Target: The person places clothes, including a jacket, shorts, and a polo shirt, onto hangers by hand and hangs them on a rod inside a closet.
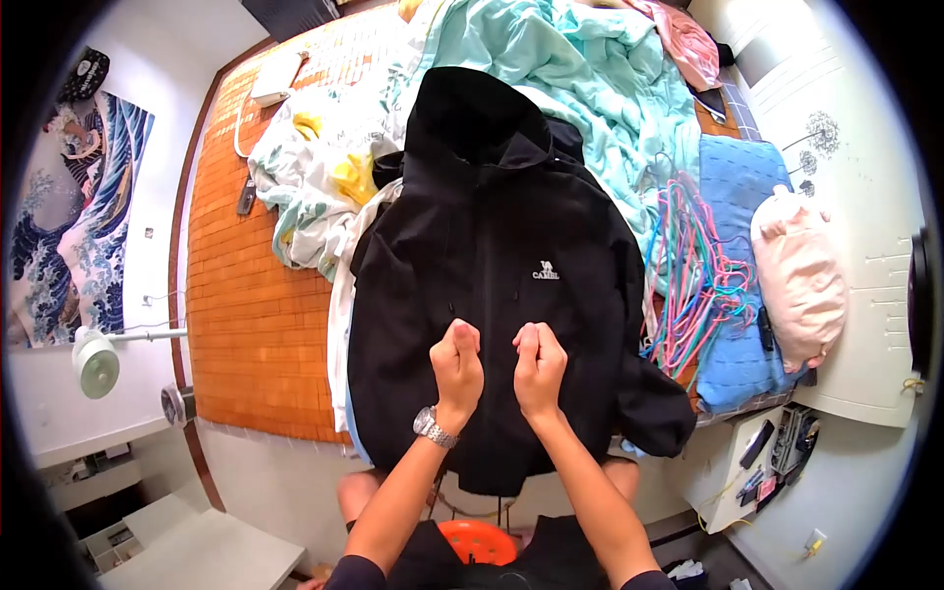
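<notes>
Black hooded jacket of smooth, matte cloth [423, 285], spread front up on a wide bed covered with an orange-brown slatted mat [256, 324]. Wide black hood [477, 108] at the far end, long black front zip [487, 265] down the middle, black lower hem [492, 482] over the near edge. 1 loose black sleeve [654, 408] at the right, drooping past the same edge.

Left hand [457, 369], with a silver metal watch [434, 427] at the wrist, and right hand [540, 369] side by side over the lower front, apart from each other. Fingers of both curled together into 2 fists, thumbs on top, with nothing visible inside; contact with the cloth impossible to tell.

To the right, a tangle of pink, blue and turquoise hangers [688, 275]; beyond the hood, a rumpled turquoise blanket [590, 79].

Judging by look, moderately light for such bulk, soft but slightly firm, perhaps a little slippery, not fragile. Likely to sag and swing at the hood and sleeve if lifted from 1 point. Best to grasp at the 2 shoulders, or flat at the hem corners, clear of the zip.
</notes>
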`<action>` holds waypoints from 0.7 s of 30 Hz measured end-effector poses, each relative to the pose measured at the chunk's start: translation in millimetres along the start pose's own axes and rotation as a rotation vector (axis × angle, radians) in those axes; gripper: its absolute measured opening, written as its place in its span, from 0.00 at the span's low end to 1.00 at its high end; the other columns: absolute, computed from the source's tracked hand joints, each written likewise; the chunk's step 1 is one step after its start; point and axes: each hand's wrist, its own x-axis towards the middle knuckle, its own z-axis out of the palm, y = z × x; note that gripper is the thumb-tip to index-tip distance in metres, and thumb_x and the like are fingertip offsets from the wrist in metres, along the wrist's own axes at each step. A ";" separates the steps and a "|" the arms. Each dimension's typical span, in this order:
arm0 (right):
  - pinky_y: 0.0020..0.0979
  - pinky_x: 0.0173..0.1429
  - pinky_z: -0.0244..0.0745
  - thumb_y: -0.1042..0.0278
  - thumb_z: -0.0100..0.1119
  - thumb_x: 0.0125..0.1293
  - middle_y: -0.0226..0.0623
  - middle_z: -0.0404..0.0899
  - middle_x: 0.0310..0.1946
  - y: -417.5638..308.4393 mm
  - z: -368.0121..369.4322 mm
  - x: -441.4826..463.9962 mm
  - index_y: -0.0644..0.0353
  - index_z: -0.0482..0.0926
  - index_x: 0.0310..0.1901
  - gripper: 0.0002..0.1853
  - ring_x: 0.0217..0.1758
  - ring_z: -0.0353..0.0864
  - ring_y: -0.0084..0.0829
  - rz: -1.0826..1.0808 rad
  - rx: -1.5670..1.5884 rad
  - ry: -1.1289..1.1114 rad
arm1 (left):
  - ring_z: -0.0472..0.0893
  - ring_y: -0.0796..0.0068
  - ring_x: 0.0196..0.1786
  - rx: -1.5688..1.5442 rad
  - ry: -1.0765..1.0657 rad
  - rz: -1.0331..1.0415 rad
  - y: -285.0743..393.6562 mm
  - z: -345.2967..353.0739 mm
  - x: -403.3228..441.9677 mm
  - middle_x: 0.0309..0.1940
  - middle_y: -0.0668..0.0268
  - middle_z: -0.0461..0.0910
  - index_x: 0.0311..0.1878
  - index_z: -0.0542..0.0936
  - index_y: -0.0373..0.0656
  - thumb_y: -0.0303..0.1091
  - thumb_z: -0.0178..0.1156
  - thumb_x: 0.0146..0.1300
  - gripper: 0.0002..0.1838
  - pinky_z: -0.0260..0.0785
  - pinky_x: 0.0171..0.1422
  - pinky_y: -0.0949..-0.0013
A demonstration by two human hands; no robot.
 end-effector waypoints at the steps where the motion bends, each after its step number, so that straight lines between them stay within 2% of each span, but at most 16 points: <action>1: 0.30 0.32 0.66 0.69 0.47 0.78 0.33 0.71 0.22 9.8 7.0 1.0 0.66 0.72 0.28 0.17 0.25 0.69 0.23 -0.019 0.000 0.013 | 0.64 0.80 0.20 0.015 -0.013 0.006 -17.8 0.1 1.1 0.17 0.69 0.64 0.26 0.68 0.39 0.47 0.41 0.84 0.29 0.55 0.26 0.71; 3: 0.39 0.34 0.70 0.70 0.52 0.75 0.44 0.75 0.25 32.1 17.7 -5.9 0.67 0.75 0.30 0.14 0.27 0.76 0.43 -0.088 -0.058 -0.002 | 0.66 0.75 0.18 0.028 -0.033 0.045 -51.0 2.1 -1.2 0.16 0.63 0.64 0.26 0.69 0.37 0.46 0.44 0.83 0.28 0.58 0.24 0.66; 6: 0.43 0.34 0.70 0.72 0.54 0.73 0.45 0.73 0.24 98.0 36.4 -16.2 0.66 0.74 0.28 0.13 0.28 0.74 0.47 -0.228 -0.222 -0.038 | 0.71 0.59 0.16 0.176 -0.111 0.096 -120.8 -1.3 -15.2 0.16 0.56 0.69 0.27 0.70 0.37 0.42 0.49 0.81 0.24 0.61 0.23 0.61; 7: 0.45 0.34 0.69 0.71 0.57 0.70 0.43 0.71 0.23 110.8 42.3 -19.9 0.64 0.72 0.25 0.13 0.28 0.73 0.48 -0.367 -0.354 -0.035 | 0.75 0.51 0.19 0.255 -0.079 0.196 -135.3 0.3 -21.5 0.18 0.53 0.73 0.27 0.72 0.38 0.38 0.51 0.79 0.21 0.65 0.24 0.57; 8: 0.45 0.34 0.69 0.71 0.57 0.70 0.43 0.71 0.23 123.1 47.1 -21.4 0.64 0.72 0.25 0.13 0.28 0.73 0.48 -0.376 -0.348 -0.021 | 0.77 0.49 0.22 0.339 -0.135 0.335 -148.1 0.8 -28.3 0.20 0.50 0.74 0.28 0.73 0.38 0.35 0.50 0.78 0.19 0.66 0.25 0.56; 10: 0.44 0.35 0.70 0.70 0.59 0.67 0.42 0.70 0.23 126.0 50.2 -24.9 0.61 0.71 0.24 0.13 0.29 0.73 0.46 -0.553 -0.525 -0.061 | 0.78 0.48 0.22 0.317 -0.090 0.298 -146.9 5.9 -29.1 0.20 0.51 0.75 0.28 0.73 0.39 0.35 0.51 0.78 0.18 0.67 0.25 0.54; 18: 0.44 0.40 0.73 0.68 0.58 0.68 0.41 0.74 0.25 127.8 51.1 -35.1 0.60 0.74 0.25 0.12 0.32 0.76 0.45 -0.587 -0.620 -0.004 | 0.79 0.49 0.23 0.426 -0.053 0.368 -148.6 5.4 -32.0 0.20 0.52 0.77 0.28 0.75 0.43 0.39 0.54 0.77 0.18 0.70 0.25 0.53; 21: 0.44 0.41 0.74 0.67 0.60 0.66 0.40 0.75 0.26 125.6 41.4 -45.2 0.60 0.75 0.25 0.12 0.33 0.77 0.44 -0.586 -0.715 -0.024 | 0.79 0.47 0.22 0.434 -0.066 0.393 -152.9 5.9 -32.5 0.19 0.51 0.77 0.28 0.74 0.41 0.39 0.52 0.78 0.19 0.68 0.25 0.52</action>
